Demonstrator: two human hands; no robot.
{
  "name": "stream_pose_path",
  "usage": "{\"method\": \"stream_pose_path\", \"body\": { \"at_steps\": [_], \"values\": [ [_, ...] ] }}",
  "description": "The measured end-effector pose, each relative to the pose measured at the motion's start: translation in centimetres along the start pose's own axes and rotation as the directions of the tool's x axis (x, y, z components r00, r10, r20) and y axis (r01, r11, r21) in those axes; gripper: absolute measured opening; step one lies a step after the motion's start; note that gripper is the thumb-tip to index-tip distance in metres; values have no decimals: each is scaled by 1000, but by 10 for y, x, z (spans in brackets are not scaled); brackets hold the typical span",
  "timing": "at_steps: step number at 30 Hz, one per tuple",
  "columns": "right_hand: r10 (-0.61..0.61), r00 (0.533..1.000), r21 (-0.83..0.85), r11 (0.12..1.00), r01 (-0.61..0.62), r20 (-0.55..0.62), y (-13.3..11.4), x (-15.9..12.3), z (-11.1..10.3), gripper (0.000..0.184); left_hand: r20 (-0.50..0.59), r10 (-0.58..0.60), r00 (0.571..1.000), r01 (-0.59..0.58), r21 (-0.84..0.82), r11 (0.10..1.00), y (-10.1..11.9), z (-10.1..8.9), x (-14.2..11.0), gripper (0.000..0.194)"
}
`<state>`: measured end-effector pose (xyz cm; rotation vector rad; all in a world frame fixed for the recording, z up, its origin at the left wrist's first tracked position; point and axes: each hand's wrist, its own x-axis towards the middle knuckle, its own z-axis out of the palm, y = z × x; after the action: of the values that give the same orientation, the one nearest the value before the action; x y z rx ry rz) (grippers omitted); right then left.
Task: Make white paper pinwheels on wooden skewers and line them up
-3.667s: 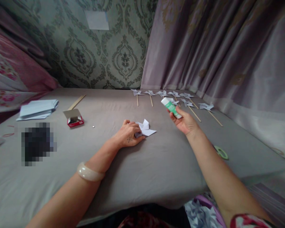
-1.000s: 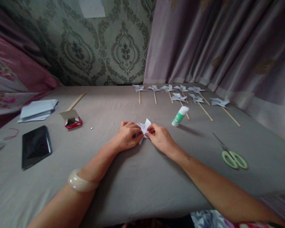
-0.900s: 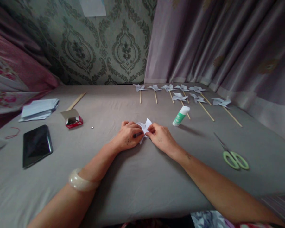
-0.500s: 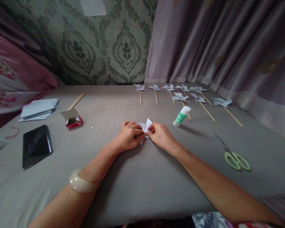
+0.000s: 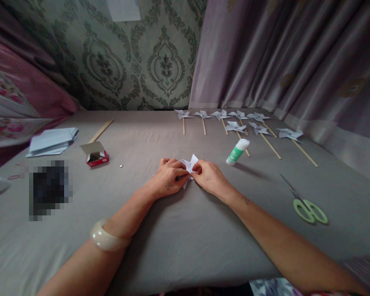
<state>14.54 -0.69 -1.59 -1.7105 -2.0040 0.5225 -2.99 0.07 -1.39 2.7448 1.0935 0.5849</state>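
Note:
A small white folded paper pinwheel (image 5: pixel 191 163) lies on the grey sheet (image 5: pixel 185 230) in the middle. My left hand (image 5: pixel 168 177) presses on its left side with fingers curled over it. My right hand (image 5: pixel 210 179) pinches its right side, fingertips meeting the left hand's at the paper's centre. Most of the paper is hidden under both hands. A green and white glue stick (image 5: pixel 237 151) lies just right of my right hand.
Several finished paper pinwheels on wooden sticks (image 5: pixel 234 125) lie in a row at the back right. Green-handled scissors (image 5: pixel 308 207) lie at the right. A red box (image 5: pixel 95 155), a paper stack (image 5: pixel 51 142), a wooden stick (image 5: pixel 100 130) and a blurred dark object (image 5: pixel 49 189) are at the left.
My right hand held the glue stick in the air at first; it has since put it down on the sheet and joined the left hand on the paper. Over the last second, hardly any movement.

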Motion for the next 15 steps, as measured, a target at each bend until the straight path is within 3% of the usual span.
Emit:
{"method": "stream_pose_path", "body": {
  "at_steps": [15],
  "values": [
    [-66,996,-10,998,67,58,-6,-2,-8,23,12,23,1000,-24,34,999,4,-4,-1,23]
  ]
}}
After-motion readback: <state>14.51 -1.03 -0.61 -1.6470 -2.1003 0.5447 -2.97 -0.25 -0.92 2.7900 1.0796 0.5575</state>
